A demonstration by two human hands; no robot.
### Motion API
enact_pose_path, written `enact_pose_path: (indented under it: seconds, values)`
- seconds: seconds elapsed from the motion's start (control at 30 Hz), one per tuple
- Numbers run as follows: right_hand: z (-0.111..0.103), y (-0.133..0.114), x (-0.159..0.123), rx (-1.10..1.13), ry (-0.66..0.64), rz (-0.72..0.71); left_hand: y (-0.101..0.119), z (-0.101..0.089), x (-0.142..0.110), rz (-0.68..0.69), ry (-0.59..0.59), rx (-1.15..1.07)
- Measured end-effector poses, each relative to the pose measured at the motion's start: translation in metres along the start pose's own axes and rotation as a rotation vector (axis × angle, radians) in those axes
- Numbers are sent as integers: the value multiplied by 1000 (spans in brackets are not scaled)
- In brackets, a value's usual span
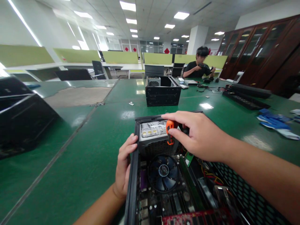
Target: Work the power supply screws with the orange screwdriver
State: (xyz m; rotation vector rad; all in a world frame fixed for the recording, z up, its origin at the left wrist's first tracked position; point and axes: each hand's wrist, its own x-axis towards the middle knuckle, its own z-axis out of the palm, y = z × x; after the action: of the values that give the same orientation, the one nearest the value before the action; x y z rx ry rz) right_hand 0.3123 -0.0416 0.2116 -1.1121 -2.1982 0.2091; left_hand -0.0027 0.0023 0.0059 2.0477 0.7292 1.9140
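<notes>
An open black computer case [132,184] lies in front of me with its inner parts facing up. My left hand [124,165] wraps its fingers round the case's left edge. In my right hand [197,132] is an orange and black screwdriver [170,126], pinched between thumb and fingers. It stands roughly upright by the power supply [153,131] at the far end of the case; its tip cannot be made out. Nearer to me are a round cooling fan [163,171], a red circuit card [197,217] and coloured wires [212,176], partly under my right forearm.
Another black case [162,96] stands farther back on the green table [93,150]. A dark case [25,122] is on the left. Blue and white gloves [276,123] and black panels [246,97] lie at the right. Across the table sits a person [198,67] handling something dark.
</notes>
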Motion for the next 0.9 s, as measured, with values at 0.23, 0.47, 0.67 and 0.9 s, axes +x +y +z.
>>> enact_pose_path:
  seconds: [0.23, 0.47, 0.67, 0.9]
  values:
    - [-2, -5, 0, -1, -2, 21, 4, 2, 1, 100, -53, 17]
    - [-1, -7, -1, -40, 32, 20, 8, 4, 5, 171, -78, 12]
    - [9, -18, -4, -7, 137, -77, 11, 9, 5, 190, -83, 4]
    - [17, -26, -2, 11, 102, -146, 13, 10, 4, 194, -93, -23]
